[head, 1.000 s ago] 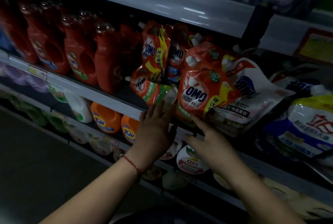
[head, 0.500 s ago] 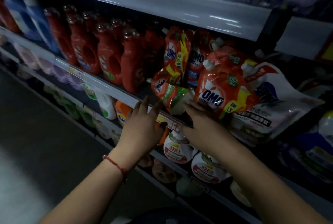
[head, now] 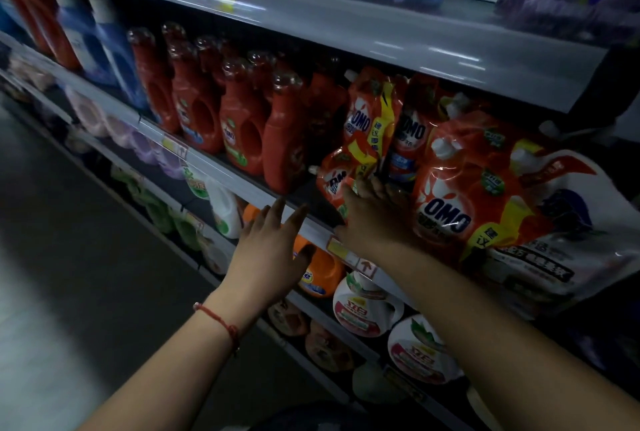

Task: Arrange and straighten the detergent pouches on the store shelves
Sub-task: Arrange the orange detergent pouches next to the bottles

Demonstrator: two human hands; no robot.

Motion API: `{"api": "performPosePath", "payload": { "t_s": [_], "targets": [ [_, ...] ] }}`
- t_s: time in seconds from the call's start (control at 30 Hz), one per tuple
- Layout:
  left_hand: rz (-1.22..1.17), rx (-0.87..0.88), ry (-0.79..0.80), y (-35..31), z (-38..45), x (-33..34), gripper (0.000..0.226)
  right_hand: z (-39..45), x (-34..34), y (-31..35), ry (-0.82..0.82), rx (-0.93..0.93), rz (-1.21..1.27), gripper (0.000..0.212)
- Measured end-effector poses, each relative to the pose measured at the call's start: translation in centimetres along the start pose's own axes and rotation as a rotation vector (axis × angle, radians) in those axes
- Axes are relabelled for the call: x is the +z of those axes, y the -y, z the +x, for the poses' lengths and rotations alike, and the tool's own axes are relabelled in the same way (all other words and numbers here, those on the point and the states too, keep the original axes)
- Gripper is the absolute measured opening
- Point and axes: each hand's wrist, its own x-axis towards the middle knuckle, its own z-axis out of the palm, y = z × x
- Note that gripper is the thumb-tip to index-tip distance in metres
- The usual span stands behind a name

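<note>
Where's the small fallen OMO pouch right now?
In the head view, the small OMO pouch lies tilted on the middle shelf, between the red bottles and the large OMO pouch, with the right hand on it.

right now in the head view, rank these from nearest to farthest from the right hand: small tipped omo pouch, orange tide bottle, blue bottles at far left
1. Small tipped OMO pouch: the right hand rests against it on the middle shelf.
2. Orange Tide bottle: one shelf down, below and left of the hand.
3. Blue bottles: far left on the middle shelf, beyond the red bottles.
</note>
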Motion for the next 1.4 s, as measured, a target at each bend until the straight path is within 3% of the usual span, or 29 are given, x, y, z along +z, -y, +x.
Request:
{"api": "performPosePath", "payload": {
  "t_s": [0.17, 0.27, 0.4, 0.5, 0.63, 0.87, 0.93, 1.03, 1.1, 1.17, 1.23, 1.3, 1.4],
  "targets": [
    [-0.002, 0.029, 0.056, 1.2, 1.6, 0.3, 0.075, 2.3, -0.2, 2.2, 0.056, 0.210, 0.075, 0.090],
    [-0.002, 0.049, 0.092, 2.0, 2.8, 0.5, 0.074, 3.5, -0.1, 3.2, 0.004, 0.306, 0.001, 0.090],
    [-0.003, 0.111, 0.096, 3.0, 4.2, 0.7, 0.072, 5.5, 0.2, 3.3, -0.015, 0.346, -0.133, 0.064],
    [-0.037, 0.145, 0.105, 3.8, 5.2, 0.8, 0.071, 6.7, 0.1, 3.6, -0.030, 0.398, -0.049, 0.048],
    [-0.133, 0.192, 0.136, 4.8, 6.0, 0.9, 0.071, 7.5, -0.1, 4.2, -0.002, 0.469, 0.105, 0.044],
    [-0.622, 0.081, 0.295, 6.1, 6.6, 2.3, 0.067, 6.9, 1.5, 3.9, -0.249, 0.494, 0.420, 0.020],
    [-0.798, -0.032, 0.401, 5.8, 6.6, 2.4, 0.064, 6.7, 1.4, 3.3, -0.291, 0.489, 0.494, 0.012],
    [-1.192, -0.206, 0.613, 5.1, 6.8, 2.5, 0.045, 5.7, 0.4, 3.2, -0.326, 0.487, 0.563, 0.024],
    [-1.397, -0.266, 0.723, 4.6, 6.7, 2.4, 0.051, 5.2, -0.1, 3.7, -0.354, 0.486, 0.645, 0.017],
    [-1.519, -0.316, 0.784, 4.0, 6.7, 2.7, 0.069, 4.4, -0.8, 4.5, -0.326, 0.483, 0.716, 0.013],
    [-1.601, -0.343, 0.811, 3.6, 6.6, 2.4, 0.059, 3.1, -1.9, 5.2, -0.247, 0.496, 0.759, 0.010],
    [-1.682, -0.349, 0.869, 3.3, 6.4, 1.6, 0.048, 1.3, -2.9, 6.0, -0.189, 0.489, 0.744, 0.022],
    [-1.794, -0.290, 0.889, 2.9, 5.9, 1.6, 0.061, -0.7, -3.4, 6.9, -0.227, 0.373, 0.622, 0.021]
  ]
}}
